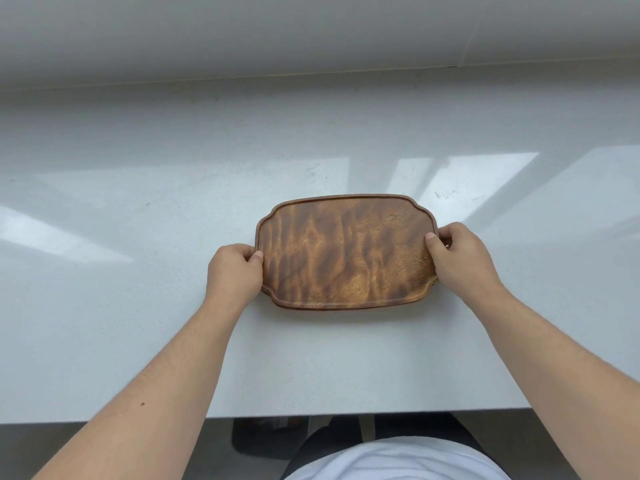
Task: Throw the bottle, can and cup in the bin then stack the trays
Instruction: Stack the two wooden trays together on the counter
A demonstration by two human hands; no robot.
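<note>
Hands (233, 270) at tray (346, 251) ends

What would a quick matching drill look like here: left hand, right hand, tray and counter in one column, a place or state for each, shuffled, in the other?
Column 1:
1. left hand
2. right hand
3. tray
4. counter

Column 2:
A. pale, glossy, with window light reflected on it
B. brown wood, nothing lying in it
C. grips the tray's right end
D. grips the tray's left end

Pairs: 1-D, 2-C, 3-B, 4-A
</note>
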